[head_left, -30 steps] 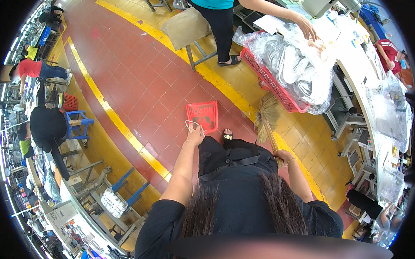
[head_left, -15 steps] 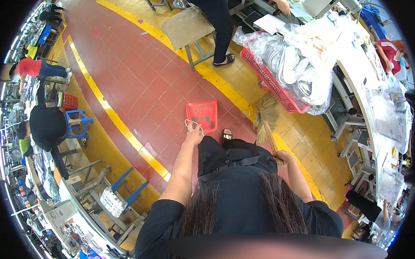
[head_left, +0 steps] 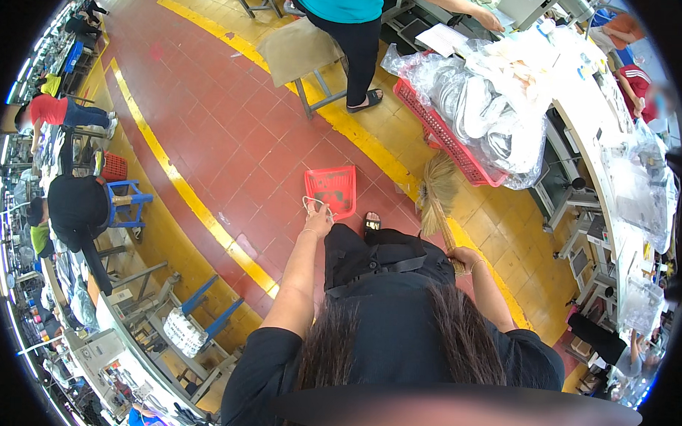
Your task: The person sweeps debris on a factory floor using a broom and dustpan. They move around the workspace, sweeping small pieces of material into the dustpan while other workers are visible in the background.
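Observation:
My left hand (head_left: 319, 220) is closed on a white cord loop tied to a red plastic dustpan (head_left: 345, 184). Dark dirt lies on the dustpan's inner face, which is turned up toward me. At my right side, my right hand (head_left: 465, 259) grips the handle of a straw broom (head_left: 436, 188). Its pale bristles fan out away from me, over the yellow floor beside the red basket. The lower end of the broom handle is partly hidden by my hand and body.
A red basket (head_left: 445, 134) heaped with plastic-wrapped white pieces stands at the right, by a long worktable (head_left: 584, 139). Ahead, a person in a teal top (head_left: 337, 2) is next to a cushioned stool (head_left: 302, 49). Blue-legged stools (head_left: 129, 200) and workbenches line the left.
The person in the teal top has shifted slightly nearer and reaches farther over the worktable. My hands, the dustpan and the broom stay almost the same.

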Motion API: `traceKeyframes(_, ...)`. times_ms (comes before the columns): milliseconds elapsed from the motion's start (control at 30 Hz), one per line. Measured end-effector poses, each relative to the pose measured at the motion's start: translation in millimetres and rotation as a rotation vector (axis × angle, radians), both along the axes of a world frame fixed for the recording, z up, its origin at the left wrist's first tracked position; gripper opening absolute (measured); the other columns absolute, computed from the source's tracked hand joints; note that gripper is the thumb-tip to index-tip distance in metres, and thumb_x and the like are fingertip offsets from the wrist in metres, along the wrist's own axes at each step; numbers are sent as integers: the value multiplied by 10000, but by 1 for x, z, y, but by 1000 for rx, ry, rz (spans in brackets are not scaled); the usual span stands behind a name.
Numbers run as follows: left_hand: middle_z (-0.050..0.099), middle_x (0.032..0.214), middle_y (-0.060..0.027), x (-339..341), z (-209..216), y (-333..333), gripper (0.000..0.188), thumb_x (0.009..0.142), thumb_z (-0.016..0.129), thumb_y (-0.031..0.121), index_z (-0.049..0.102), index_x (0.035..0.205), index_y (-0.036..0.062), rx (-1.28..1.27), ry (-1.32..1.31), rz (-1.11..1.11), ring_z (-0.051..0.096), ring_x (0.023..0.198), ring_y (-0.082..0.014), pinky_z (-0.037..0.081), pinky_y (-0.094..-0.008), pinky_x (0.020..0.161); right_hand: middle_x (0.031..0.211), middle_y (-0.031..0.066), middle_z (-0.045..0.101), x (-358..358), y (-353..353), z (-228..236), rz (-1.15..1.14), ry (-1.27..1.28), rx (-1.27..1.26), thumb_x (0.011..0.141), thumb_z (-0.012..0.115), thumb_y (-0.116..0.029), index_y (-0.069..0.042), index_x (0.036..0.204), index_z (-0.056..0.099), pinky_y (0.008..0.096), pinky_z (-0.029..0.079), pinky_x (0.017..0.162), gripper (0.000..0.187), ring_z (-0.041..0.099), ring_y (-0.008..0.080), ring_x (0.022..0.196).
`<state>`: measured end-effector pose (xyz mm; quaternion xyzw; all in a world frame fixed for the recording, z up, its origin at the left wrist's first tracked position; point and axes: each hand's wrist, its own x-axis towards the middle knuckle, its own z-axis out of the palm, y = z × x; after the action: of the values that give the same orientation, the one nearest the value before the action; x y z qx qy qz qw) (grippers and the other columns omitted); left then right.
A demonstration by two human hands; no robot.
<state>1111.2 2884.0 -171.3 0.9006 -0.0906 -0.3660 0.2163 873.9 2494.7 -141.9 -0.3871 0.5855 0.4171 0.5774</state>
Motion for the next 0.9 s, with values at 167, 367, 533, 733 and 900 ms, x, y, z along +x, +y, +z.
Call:
traceKeyframes(167,127,1343,-227,-1,-6,1,577,724,627,146,392,1250,152,0,-42,-6,388,1124,-437,358,-441,956,577,16,487,3,1,6,3,15,4,790,530,-52,-46,717,442,264,454,407,115,484,115,439)
traceKeyframes(367,126,1342,-229,-1,-7,2,566,730,615,151,392,1250,142,-17,-39,-2,378,1132,-440,352,-440,962,565,15,487,5,1,11,-3,-2,12,790,529,-55,-50,711,438,268,460,411,121,493,119,432)
traceKeyframes(533,107,1341,-235,0,-4,0,601,706,636,137,379,1247,87,-11,16,25,275,1217,-408,282,-391,1019,559,15,491,4,-1,8,-7,16,22,796,528,-71,-52,702,443,275,458,412,128,498,123,434)
traceKeyframes(733,105,1333,-256,0,-6,1,597,708,633,143,380,1246,86,-10,26,26,282,1214,-410,279,-386,1023,557,14,489,2,-4,2,33,-1,30,808,517,-98,-57,690,446,290,456,426,144,494,135,433)
traceKeyframes(900,164,1325,-216,-1,-5,0,550,733,605,137,405,1244,133,8,-63,-1,451,1069,-410,388,-425,934,562,19,491,2,-4,3,23,6,43,803,515,-93,-57,703,447,296,451,426,126,489,137,434)
